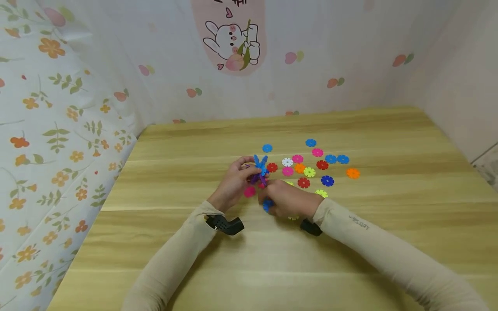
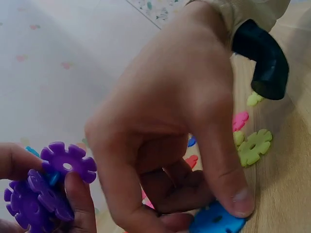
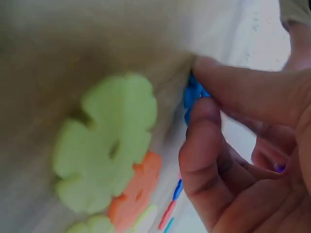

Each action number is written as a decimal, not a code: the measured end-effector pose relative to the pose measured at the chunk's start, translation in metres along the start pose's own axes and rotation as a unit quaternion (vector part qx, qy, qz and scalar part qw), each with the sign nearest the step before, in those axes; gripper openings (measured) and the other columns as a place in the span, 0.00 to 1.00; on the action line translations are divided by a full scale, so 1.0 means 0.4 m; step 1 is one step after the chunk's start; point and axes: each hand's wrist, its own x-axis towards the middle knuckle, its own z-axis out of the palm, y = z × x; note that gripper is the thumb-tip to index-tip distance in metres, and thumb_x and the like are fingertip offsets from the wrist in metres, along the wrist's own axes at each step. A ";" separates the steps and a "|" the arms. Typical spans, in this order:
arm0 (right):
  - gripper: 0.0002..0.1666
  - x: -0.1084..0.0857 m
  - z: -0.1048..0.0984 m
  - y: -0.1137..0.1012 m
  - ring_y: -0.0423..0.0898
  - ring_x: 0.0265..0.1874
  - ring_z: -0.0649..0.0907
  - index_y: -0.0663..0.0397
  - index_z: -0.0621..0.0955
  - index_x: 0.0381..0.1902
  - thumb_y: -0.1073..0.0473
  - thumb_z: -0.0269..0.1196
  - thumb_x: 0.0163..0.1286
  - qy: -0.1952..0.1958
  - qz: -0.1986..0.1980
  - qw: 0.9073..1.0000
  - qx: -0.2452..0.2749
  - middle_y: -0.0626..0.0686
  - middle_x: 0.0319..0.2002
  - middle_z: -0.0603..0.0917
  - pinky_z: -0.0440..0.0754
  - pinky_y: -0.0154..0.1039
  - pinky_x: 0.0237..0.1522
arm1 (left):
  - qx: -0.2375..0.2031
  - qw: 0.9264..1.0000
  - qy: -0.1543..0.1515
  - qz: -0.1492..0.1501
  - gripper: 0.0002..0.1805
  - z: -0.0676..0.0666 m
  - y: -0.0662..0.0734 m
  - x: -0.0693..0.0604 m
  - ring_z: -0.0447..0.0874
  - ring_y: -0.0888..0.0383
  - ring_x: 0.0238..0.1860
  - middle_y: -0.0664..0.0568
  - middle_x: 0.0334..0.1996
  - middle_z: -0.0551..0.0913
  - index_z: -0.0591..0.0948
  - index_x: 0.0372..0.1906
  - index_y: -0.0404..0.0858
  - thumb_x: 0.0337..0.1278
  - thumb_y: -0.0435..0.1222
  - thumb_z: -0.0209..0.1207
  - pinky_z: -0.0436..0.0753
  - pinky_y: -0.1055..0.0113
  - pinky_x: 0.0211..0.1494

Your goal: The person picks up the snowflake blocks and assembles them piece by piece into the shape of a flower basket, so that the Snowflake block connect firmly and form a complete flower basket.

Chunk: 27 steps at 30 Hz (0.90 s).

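A joined cluster of blue and purple notched plastic discs point(image 1: 261, 165) is held by my left hand point(image 1: 232, 180). In the left wrist view, fingers and thumb grip its purple discs point(image 2: 68, 164) from both sides. Just to the right, my right hand point(image 1: 288, 198) pinches a single blue disc point(image 1: 266, 205) between thumb and fingers, low over the wooden table. The same blue disc point(image 3: 191, 97) shows partly behind the fingertips in the right wrist view. Near the left hand lies a pink disc point(image 1: 249, 191).
Loose discs lie mostly beyond and right of the hands, among them a white one point(image 1: 287, 162), an orange one point(image 1: 353, 173) and a dark blue one point(image 1: 327, 180). A yellow-green disc point(image 3: 109, 145) is close to the right hand. Patterned cloth point(image 1: 163, 65) hangs behind the table point(image 1: 264, 272).
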 end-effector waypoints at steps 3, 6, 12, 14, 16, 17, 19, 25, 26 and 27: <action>0.07 0.001 0.005 0.015 0.43 0.38 0.78 0.52 0.88 0.34 0.66 0.74 0.58 -0.013 0.010 0.999 0.037 0.47 0.34 0.84 0.84 0.35 0.43 | 0.008 1.000 0.005 -0.010 0.15 0.003 -0.011 -0.007 0.88 0.58 0.38 0.50 0.36 0.77 0.66 0.58 0.34 0.71 0.28 0.51 0.83 0.72 0.45; 0.07 -0.014 0.003 0.035 0.41 0.36 0.77 0.48 0.87 0.31 0.66 0.73 0.60 -0.007 -0.002 0.999 0.050 0.44 0.33 0.83 0.80 0.32 0.39 | 0.014 1.000 0.008 -0.015 0.15 0.006 -0.023 -0.012 0.84 0.59 0.39 0.50 0.39 0.76 0.67 0.59 0.32 0.71 0.28 0.50 0.82 0.72 0.46; 0.07 -0.053 -0.037 0.074 0.40 0.29 0.77 0.49 0.83 0.33 0.68 0.65 0.67 0.074 0.008 0.993 0.090 0.47 0.32 0.83 0.79 0.32 0.32 | 0.025 1.000 -0.013 -0.006 0.15 0.016 -0.030 -0.013 0.84 0.55 0.42 0.48 0.44 0.73 0.67 0.60 0.31 0.73 0.30 0.48 0.83 0.73 0.46; 0.06 -0.061 -0.054 0.081 0.42 0.27 0.81 0.51 0.82 0.34 0.68 0.64 0.69 0.120 0.019 0.987 0.102 0.50 0.32 0.85 0.80 0.32 0.30 | 0.025 0.999 -0.021 -0.007 0.16 0.019 -0.026 -0.013 0.84 0.56 0.42 0.47 0.45 0.73 0.66 0.61 0.31 0.74 0.30 0.47 0.84 0.73 0.46; 0.05 -0.065 -0.067 0.085 0.45 0.25 0.83 0.53 0.83 0.35 0.68 0.64 0.69 0.176 0.024 0.978 0.113 0.52 0.31 0.86 0.81 0.32 0.28 | 0.024 0.999 -0.028 -0.006 0.17 0.021 -0.022 -0.012 0.85 0.56 0.42 0.46 0.46 0.73 0.64 0.62 0.31 0.74 0.31 0.47 0.84 0.72 0.45; 0.04 -0.066 -0.073 0.086 0.47 0.25 0.84 0.54 0.83 0.35 0.68 0.65 0.69 0.202 0.025 0.972 0.117 0.54 0.30 0.87 0.81 0.32 0.27 | 0.024 0.999 -0.029 -0.006 0.17 0.022 -0.019 -0.011 0.85 0.56 0.42 0.45 0.47 0.73 0.64 0.63 0.31 0.75 0.31 0.46 0.85 0.72 0.45; 0.04 -0.066 -0.082 0.085 0.48 0.23 0.85 0.56 0.84 0.37 0.68 0.64 0.69 0.245 0.024 0.961 0.128 0.56 0.29 0.87 0.82 0.33 0.26 | 0.024 0.999 -0.034 -0.004 0.18 0.024 -0.014 -0.009 0.84 0.57 0.41 0.41 0.49 0.74 0.64 0.64 0.30 0.75 0.31 0.46 0.85 0.72 0.45; 0.04 -0.058 -0.100 0.076 0.45 0.21 0.84 0.57 0.85 0.38 0.68 0.64 0.69 0.294 0.013 0.946 0.134 0.56 0.29 0.86 0.84 0.33 0.27 | 0.026 0.999 -0.048 0.003 0.17 0.033 -0.003 0.000 0.84 0.58 0.41 0.36 0.52 0.75 0.66 0.64 0.31 0.76 0.32 0.45 0.84 0.72 0.46; 0.04 -0.056 -0.102 0.076 0.46 0.21 0.84 0.57 0.85 0.38 0.68 0.65 0.68 0.297 0.011 0.946 0.133 0.56 0.29 0.86 0.83 0.33 0.27 | 0.026 0.998 -0.050 0.005 0.17 0.033 -0.001 0.001 0.84 0.57 0.41 0.35 0.52 0.74 0.66 0.63 0.31 0.77 0.33 0.45 0.84 0.72 0.46; 0.04 -0.055 -0.104 0.076 0.47 0.21 0.84 0.57 0.85 0.38 0.68 0.65 0.68 0.300 0.008 0.945 0.128 0.55 0.29 0.86 0.83 0.33 0.27 | 0.027 0.998 -0.052 0.007 0.17 0.034 0.001 0.002 0.83 0.57 0.42 0.34 0.54 0.74 0.66 0.63 0.31 0.77 0.33 0.45 0.84 0.72 0.46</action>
